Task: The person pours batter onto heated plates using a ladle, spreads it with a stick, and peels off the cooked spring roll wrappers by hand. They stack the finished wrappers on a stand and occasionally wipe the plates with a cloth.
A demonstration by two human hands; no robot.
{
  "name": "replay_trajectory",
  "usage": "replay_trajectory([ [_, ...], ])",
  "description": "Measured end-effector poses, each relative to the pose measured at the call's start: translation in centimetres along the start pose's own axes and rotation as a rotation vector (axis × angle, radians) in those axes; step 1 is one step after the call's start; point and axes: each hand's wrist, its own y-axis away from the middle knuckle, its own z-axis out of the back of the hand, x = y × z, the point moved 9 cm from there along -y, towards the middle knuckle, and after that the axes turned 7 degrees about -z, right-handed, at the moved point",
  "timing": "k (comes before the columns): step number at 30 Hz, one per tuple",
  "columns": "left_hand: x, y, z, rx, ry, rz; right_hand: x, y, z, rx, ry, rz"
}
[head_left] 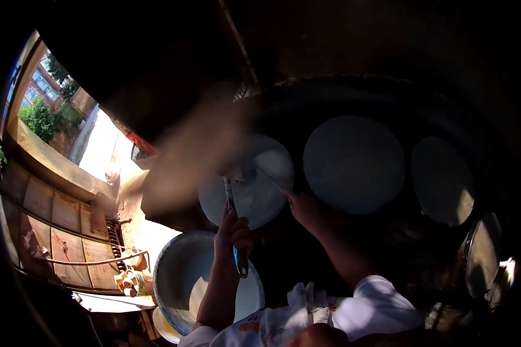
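Observation:
My left hand (234,231) is closed round a long-handled utensil (228,191) with a blue grip end; its pale head lies over the left batter round (246,202). My right hand (304,209) grips a thin stick-like spreader (272,180) that slants up and left across the same round. A whiter patch of batter shows near the spreader's tip. Whether either tool touches the surface is too dark to tell. To the right lie a large pale round (354,165) and a smaller one (443,180), partly sunlit.
Below my left forearm stands a wide basin (163,260) holding pale liquid. A round disc-shaped object (484,254) leans at the right. A brown blur (197,150) crosses the upper left. Beyond, a tiled ledge (69,248) and window opening (61,110) are sunlit.

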Motion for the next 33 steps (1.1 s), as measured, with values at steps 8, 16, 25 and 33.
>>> replay_trajectory([
  [8,-2.2,-3.7,2.4,-0.109,-0.049,0.072,-1.3,2.6,-0.6,-0.028,-0.091,-0.254],
  [16,-4.6,-1.8,0.3,0.016,-0.049,-0.002,-0.6,4.2,-2.4,-0.058,-0.049,-0.132],
  [25,-5.8,-1.9,1.8,-0.096,0.227,0.117,0.3,-1.0,-0.4,0.025,-0.024,0.026],
  [33,-8.3,-3.8,3.7,-0.221,0.057,0.065,-0.1,-2.1,-0.6,0.114,-0.245,0.191],
])
